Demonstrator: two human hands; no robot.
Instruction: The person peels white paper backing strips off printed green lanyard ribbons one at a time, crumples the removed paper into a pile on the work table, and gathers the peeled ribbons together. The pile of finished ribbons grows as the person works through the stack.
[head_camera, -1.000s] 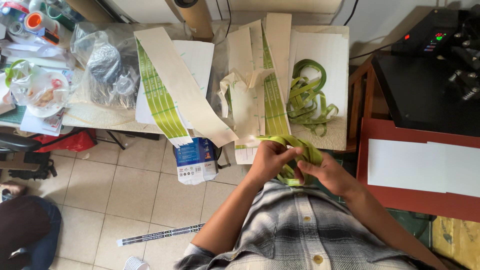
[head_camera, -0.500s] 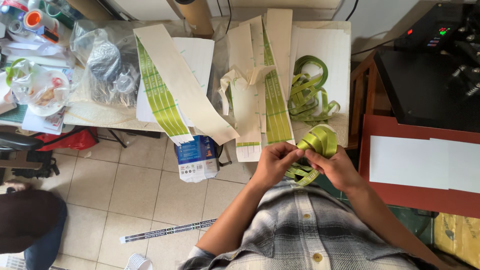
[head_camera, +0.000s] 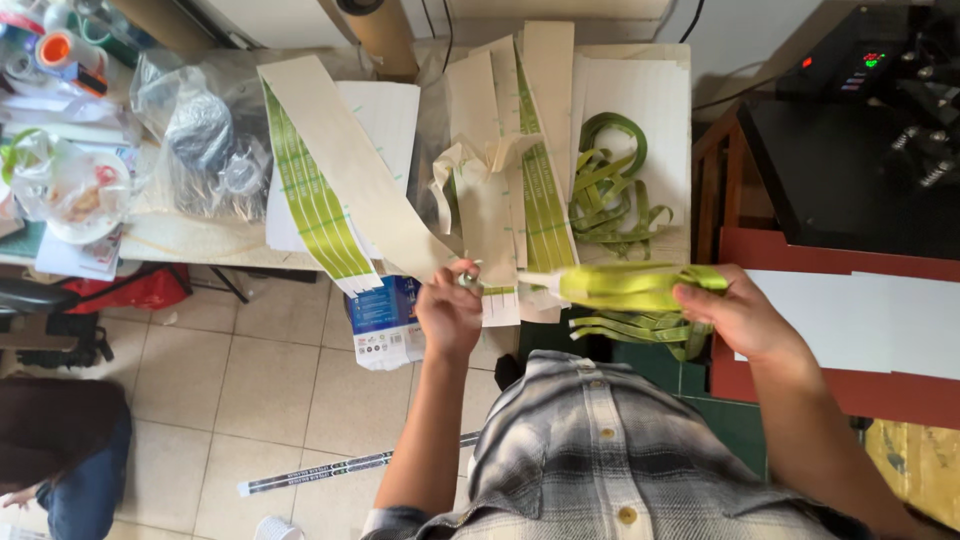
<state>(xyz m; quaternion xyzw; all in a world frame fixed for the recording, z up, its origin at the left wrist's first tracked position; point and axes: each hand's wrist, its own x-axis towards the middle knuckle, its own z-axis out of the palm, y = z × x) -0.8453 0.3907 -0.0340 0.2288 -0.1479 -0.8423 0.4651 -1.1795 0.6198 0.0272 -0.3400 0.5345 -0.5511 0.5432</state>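
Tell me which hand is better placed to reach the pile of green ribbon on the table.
Probably the right hand: it holds the green strip just below the ribbon pile; the left hand is off to the side.

Person seen from above, head view. Garment: 1 button-front shirt (head_camera: 640, 450) in a grey, white and dark plaid, with broad blurred bands crossing at right angles. Front placket runs down the centre of the chest; 2 pale round buttons visible on it, 1 upper and 1 lower. Fabric looks soft, flannel-like. Sleeves are turned up at the elbow; a folded cuff shows at the bottom edge by the left arm. Both forearms bare below the sleeves. Left hand (head_camera: 450, 318) and right hand (head_camera: 738, 318) bare, without gloves. Rings or a watch cannot be made out.
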